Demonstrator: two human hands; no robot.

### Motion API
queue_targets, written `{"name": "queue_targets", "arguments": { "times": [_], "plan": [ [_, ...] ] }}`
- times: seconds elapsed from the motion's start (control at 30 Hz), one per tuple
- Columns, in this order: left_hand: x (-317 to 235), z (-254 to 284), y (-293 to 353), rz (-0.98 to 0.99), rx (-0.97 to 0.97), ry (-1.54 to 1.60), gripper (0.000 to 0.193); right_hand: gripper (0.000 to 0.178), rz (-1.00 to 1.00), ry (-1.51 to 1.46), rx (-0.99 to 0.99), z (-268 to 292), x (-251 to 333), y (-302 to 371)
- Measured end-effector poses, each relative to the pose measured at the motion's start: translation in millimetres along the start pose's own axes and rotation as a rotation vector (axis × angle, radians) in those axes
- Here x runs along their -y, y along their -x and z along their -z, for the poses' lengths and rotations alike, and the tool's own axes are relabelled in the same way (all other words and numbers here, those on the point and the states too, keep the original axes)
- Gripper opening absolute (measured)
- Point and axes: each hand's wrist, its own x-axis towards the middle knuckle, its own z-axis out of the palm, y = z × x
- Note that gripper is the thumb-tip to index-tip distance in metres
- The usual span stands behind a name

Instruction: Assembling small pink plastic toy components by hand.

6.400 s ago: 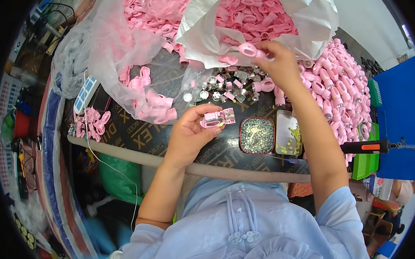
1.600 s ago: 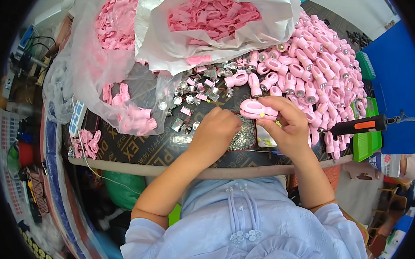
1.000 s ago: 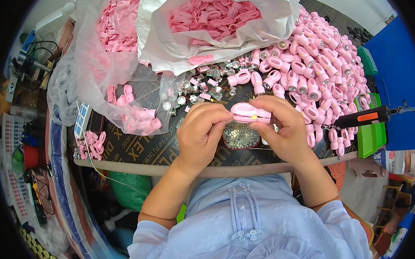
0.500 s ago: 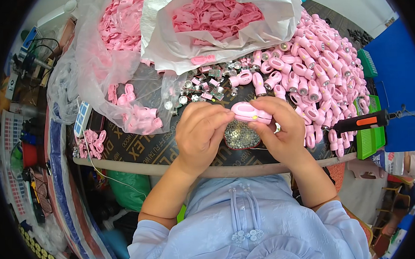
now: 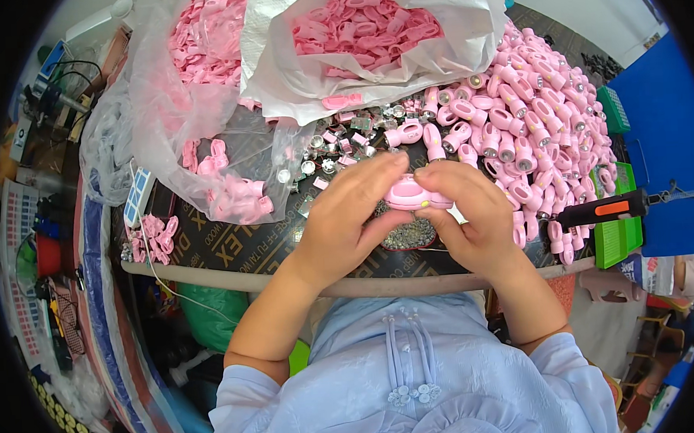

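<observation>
A small pink flashlight (image 5: 409, 192) with a yellow button is held between my two hands, just above the table's front edge. My left hand (image 5: 354, 210) closes on its left end, fingertips over the top and thumb low at the front. On its right end, my right hand (image 5: 477, 209) grips with curled fingers and the thumb below. Directly under the flashlight is a container of small metal screws (image 5: 410, 238), partly covered by my hands. Beyond my hands lie loose silvery lamp parts (image 5: 353, 142) with pink bits among them.
A large heap of pink flashlights (image 5: 543, 107) covers the right side. A white sack (image 5: 275, 88) and a clear plastic bag (image 5: 153, 120) hold pink casing pieces at the back. An electric screwdriver (image 5: 598, 209) hangs at right over a green tray (image 5: 623, 239). Pink pieces (image 5: 156, 236) lie left.
My left hand has shifted right and its fingers have come further over the flashlight, with the thumb now spread lower. The flashlight stays nearly in place, with the right hand closed round it.
</observation>
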Motion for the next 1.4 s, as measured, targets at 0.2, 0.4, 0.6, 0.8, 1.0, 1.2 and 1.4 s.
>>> {"name": "queue_targets", "arguments": {
  "times": [0.2, 0.4, 0.6, 0.8, 1.0, 1.2, 1.4],
  "plan": [
    [8.9, -8.0, 1.9, -0.046, -0.056, 0.042, 0.044, 0.033, 0.098, 0.069, 0.011, 3.6, 2.1, -2.7],
    [9.0, -10.1, -2.4, -0.120, -0.120, 0.091, 0.041, 0.034, 0.224, 0.195, 0.052, 18.7, 11.9, -16.1],
    [7.4, -16.7, 3.4, 0.038, -0.172, 0.298, 0.033, 0.036, 0.124, 0.081, 0.071, 18.3, 8.9, -18.5],
    [5.4, -5.9, 3.6, 0.017, -0.108, 0.214, 0.029, 0.037, 0.130, 0.111, 0.047, 13.6, 8.6, -16.6],
    [1.0, -3.7, 5.3, 0.127, -0.125, 0.339, 0.029, 0.036, 0.170, 0.131, 0.057, 11.7, 6.2, -18.0],
    [7.6, 7.8, -2.8, -0.102, 0.029, 0.048, 0.056, 0.035, 0.137, 0.063, 0.098, 12.7, 10.2, -20.2],
    [3.7, 7.0, -4.5, -0.152, 0.038, 0.008, 0.056, 0.035, 0.016, -0.063, 0.130, 15.8, 12.4, -16.2]
  ]
}}
